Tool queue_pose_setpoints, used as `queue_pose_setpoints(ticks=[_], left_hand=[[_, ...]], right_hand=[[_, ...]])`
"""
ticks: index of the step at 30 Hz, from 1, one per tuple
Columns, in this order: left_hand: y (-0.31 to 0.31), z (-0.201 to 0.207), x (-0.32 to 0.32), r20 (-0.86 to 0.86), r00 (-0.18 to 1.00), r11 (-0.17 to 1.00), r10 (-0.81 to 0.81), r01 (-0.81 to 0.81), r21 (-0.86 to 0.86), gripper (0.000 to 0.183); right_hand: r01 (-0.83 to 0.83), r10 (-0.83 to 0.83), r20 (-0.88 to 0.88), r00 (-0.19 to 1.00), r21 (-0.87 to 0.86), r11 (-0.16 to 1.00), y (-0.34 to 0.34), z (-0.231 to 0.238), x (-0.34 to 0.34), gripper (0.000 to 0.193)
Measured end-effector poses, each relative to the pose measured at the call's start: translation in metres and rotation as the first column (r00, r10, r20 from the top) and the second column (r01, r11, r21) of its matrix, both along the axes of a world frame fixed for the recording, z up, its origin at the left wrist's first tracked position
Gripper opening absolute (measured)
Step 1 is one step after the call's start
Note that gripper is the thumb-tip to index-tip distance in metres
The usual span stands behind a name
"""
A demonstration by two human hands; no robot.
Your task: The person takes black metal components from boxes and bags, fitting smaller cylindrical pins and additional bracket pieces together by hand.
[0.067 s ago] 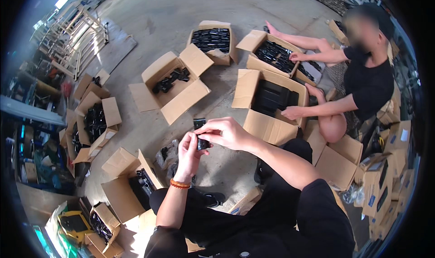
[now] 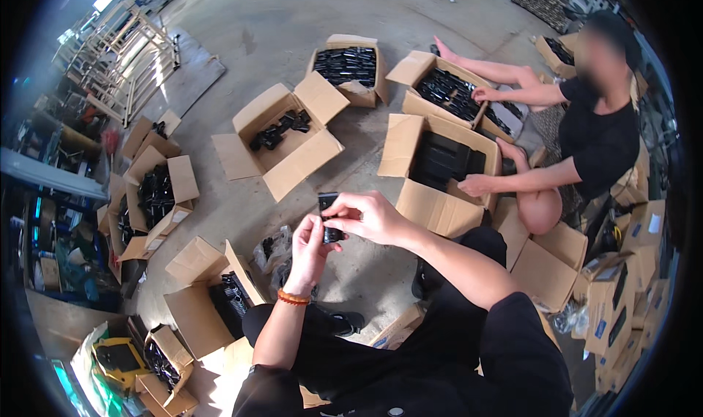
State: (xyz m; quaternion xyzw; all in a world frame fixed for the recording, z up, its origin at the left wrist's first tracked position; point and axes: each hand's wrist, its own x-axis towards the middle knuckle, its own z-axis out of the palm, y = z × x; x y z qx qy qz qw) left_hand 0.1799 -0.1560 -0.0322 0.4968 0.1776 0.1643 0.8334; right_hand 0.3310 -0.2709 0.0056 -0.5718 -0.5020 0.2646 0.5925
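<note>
A small, glossy black plastic part [image 2: 327, 200] is held upright between my hands, in front of my knees. My left hand [image 2: 310, 247], with an orange bead bracelet at the wrist, is closed around its lower end. From the other side, the fingers of my right hand [image 2: 368, 216] pinch the same part near its middle. My fingers cover much of it, so its exact kind cannot be made out. Beyond my hands stands an open cardboard box [image 2: 302, 169] with a few black parts [image 2: 280, 129] at its bottom.
A co-worker [image 2: 597, 124] sits at the right, hands at a box of black parts [image 2: 448, 91] and a box with black trays [image 2: 447, 159]. Another full box [image 2: 346, 65] stands farther off. More boxes [image 2: 155, 194] line the left; a box [image 2: 199, 296] is beside my left knee.
The whole view has shifted very slightly. Both hands stay on the black part, with only a small movement of the right fingers.
</note>
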Motion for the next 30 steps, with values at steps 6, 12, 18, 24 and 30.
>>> queue_pose_setpoints(ticks=[6, 12, 18, 24, 30], left_hand=[[-0.002, 0.002, -0.001, 0.007, 1.000, 0.999, 0.014, -0.013, -0.042, 0.027], [-0.007, -0.003, 0.003, 0.014, 1.000, 0.999, -0.001, 0.002, -0.048, 0.030], [-0.006, 0.000, 0.004, 0.025, 0.999, 0.999, 0.023, -0.022, -0.046, 0.029], [-0.007, -0.003, 0.001, 0.017, 0.999, 0.995, 0.039, -0.037, -0.093, 0.028], [-0.011, -0.002, 0.002, -0.002, 0.999, 0.997, 0.036, -0.036, -0.069, 0.029]], right_hand=[[0.003, 0.000, 0.139, 0.990, -0.018, 1.000, 0.000, 0.014, 0.000, 0.020], [0.061, -0.048, 0.096, 0.994, -0.130, 0.990, -0.002, -0.007, 0.001, 0.037], [0.027, -0.037, 0.185, 0.982, 0.059, 0.998, -0.002, 0.008, 0.005, 0.023], [0.071, -0.044, 0.285, 0.957, -0.083, 0.994, -0.004, 0.010, 0.003, 0.031], [0.116, -0.132, 0.273, 0.953, 0.076, 0.990, -0.002, 0.004, -0.002, 0.016]])
